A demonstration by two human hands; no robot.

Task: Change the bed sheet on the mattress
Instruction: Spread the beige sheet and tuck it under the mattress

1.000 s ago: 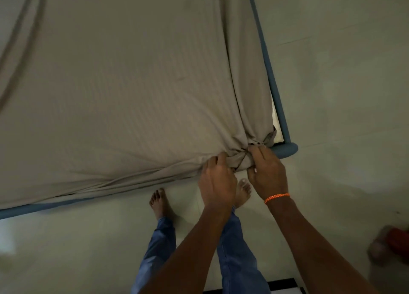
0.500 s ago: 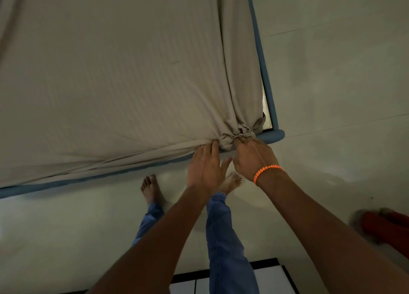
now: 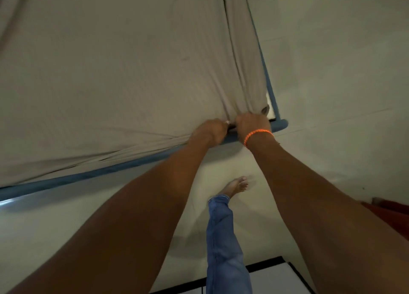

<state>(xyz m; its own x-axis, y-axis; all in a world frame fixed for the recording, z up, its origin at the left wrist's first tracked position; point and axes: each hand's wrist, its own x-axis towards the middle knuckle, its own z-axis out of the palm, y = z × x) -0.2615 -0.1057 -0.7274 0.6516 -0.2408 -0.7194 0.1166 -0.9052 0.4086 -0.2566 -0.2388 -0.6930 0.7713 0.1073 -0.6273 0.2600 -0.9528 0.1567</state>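
A beige striped bed sheet (image 3: pixel 124 72) covers the mattress, which has a blue piped edge (image 3: pixel 93 174). At the mattress's near right corner the sheet is bunched into folds. My left hand (image 3: pixel 209 131) and my right hand (image 3: pixel 252 125) grip that bunched cloth side by side, fingers curled into it. An orange band sits on my right wrist. A sliver of bare white mattress (image 3: pixel 270 106) shows beside the corner.
A pale tiled floor (image 3: pixel 332 83) surrounds the bed. My bare foot (image 3: pixel 236 186) and blue-jeaned leg stand just below the mattress edge. A red object (image 3: pixel 389 214) lies at the right edge. A white panel with a black frame (image 3: pixel 272 278) sits at the bottom.
Both hands moved up onto the corner and closed on the bunched sheet; my arms stretched forward. My left foot has dropped out of sight.
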